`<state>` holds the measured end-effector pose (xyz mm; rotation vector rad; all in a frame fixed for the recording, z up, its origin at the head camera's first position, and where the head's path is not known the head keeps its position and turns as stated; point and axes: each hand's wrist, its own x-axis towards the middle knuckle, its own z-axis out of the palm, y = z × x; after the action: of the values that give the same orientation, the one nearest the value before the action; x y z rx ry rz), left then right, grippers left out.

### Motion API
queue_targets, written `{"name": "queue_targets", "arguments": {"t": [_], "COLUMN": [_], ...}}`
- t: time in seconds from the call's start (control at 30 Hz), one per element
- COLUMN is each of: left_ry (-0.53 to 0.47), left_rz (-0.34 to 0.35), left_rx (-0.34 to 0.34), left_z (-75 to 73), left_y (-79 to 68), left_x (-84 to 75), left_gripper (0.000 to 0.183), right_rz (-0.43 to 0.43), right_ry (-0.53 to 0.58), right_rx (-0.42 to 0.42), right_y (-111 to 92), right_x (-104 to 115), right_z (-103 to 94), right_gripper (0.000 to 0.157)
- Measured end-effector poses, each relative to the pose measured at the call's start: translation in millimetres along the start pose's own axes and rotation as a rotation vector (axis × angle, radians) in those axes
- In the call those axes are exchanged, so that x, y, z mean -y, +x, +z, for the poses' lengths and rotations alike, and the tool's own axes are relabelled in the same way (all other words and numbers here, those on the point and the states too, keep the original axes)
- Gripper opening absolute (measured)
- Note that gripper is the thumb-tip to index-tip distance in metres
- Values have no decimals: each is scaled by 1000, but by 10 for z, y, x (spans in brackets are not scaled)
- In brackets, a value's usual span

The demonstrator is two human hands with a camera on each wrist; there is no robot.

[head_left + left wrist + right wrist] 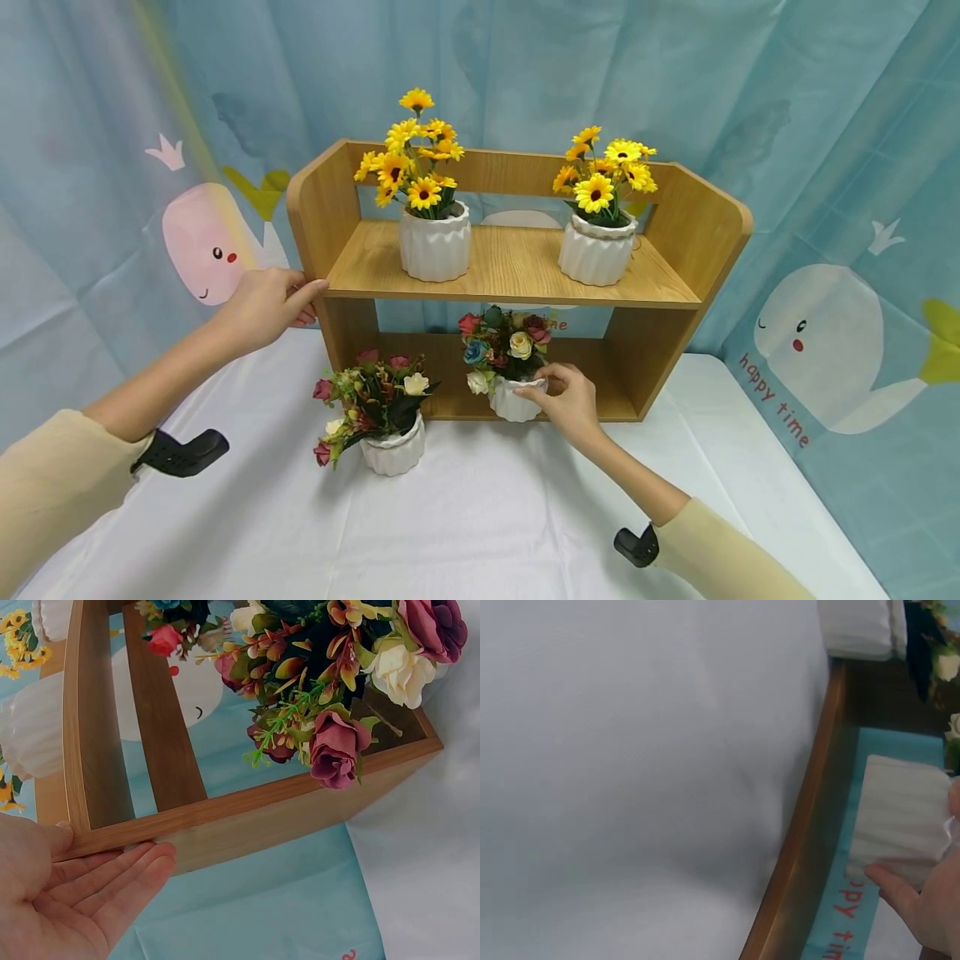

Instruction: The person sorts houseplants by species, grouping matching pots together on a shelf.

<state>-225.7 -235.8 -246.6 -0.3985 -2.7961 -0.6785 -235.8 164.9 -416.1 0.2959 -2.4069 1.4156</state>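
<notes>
My left hand (258,312) holds the left side panel of a two-tier wooden shelf (510,297), thumb on its front edge and fingers along the outer face (202,844). With my right hand (572,404) I grip the rim and side of a white fluted flowerpot (513,402) at the front of the lower tier. Red, blue, cream and dark red artificial flowers (510,346) fill that pot. In the right wrist view, the same pot (900,814) shows its smooth side with my thumb against it.
A second white pot (393,450) with dusky pink and cream flowers stands on the white tablecloth (450,533), before the shelf's lower left. Two white pots of yellow sunflowers (435,242) (597,250) sit on the upper tier. A blue patterned curtain (525,75) hangs behind.
</notes>
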Motion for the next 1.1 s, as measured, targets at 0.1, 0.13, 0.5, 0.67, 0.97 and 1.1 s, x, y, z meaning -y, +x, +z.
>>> {"name": "queue_targets", "arguments": {"t": [0.1,0.13,0.5,0.67,0.97,1.1], "left_ry": [-1,-1,11,6,2,4], "left_rz": [-2,-2,6,0,-5,-5], "left_rx": [-1,-1,-6,-2,-2,-3], "left_z": [6,7,7,8,3,5], "left_y": [2,4,9,9,6,5], "left_x": [3,4,15,13,0,-3], "left_gripper": [45,45,45,45,45,45], "right_rz": [-4,-1,-7,-11,-43,-58], "right_ry": [8,17,33,34,63,59], "right_rx": [-3,-3,-9,-2,11,10], "right_y": [21,29,118,160,216,221], "right_x": [42,55,117,140,183,189], "right_z": [76,101,398,501,714,801], "right_gripper": [25,25,24,25,25,25]}}
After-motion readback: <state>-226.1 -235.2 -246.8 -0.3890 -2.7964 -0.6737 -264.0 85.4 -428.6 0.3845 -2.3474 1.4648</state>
